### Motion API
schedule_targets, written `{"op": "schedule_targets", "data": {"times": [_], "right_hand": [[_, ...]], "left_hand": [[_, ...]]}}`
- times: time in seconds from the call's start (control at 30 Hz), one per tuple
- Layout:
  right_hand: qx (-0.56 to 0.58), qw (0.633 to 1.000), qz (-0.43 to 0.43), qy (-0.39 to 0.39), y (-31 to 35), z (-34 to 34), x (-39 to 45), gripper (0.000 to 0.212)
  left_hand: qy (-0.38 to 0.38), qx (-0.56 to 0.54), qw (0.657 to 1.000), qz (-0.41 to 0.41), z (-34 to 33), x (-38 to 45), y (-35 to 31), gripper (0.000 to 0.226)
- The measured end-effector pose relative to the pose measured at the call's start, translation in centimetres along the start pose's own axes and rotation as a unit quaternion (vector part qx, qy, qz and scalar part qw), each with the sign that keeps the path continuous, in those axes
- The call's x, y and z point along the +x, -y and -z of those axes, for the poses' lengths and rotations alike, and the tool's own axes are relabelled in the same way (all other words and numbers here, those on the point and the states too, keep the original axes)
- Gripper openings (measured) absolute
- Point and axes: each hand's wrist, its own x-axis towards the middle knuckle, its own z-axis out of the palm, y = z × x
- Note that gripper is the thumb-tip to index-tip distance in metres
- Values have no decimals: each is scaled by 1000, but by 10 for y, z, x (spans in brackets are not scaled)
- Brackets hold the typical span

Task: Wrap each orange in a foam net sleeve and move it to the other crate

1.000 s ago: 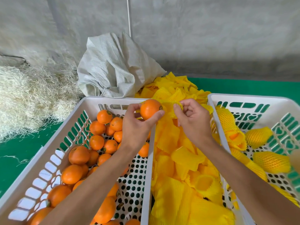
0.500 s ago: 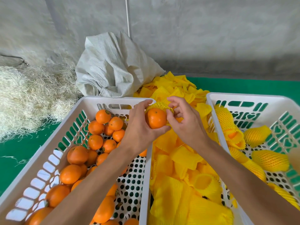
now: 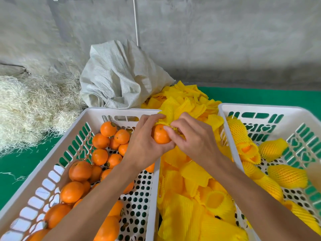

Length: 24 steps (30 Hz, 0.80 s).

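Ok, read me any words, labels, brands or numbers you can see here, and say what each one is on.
No text here can be read.
Small dark round stickers on several loose oranges in the left crate: too small and blurred to read.
White woven sack: no print visible.
Right crate: cut-out shapes only, no lettering.

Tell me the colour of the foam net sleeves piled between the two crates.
Bright yellow, with a ribbed mesh texture; the foam net sleeves show best in the head view.
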Motion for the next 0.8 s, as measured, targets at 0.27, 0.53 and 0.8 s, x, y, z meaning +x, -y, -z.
{"op": "schedule_targets", "data": {"times": [0.27,0.53,0.8], "right_hand": [[26,998,-55,35,-10,-1,-3,21],[159,949,-232,142,-9,-6,-8,26],[172,940,-260,138,-15,-8,-6,24]], "left_hand": [[-33,-108,989,91,-6,-2,-5,65],[27,-305,933,191,-3,4,-5,76],[102,-317,917,217,0,11,6,94]]}}
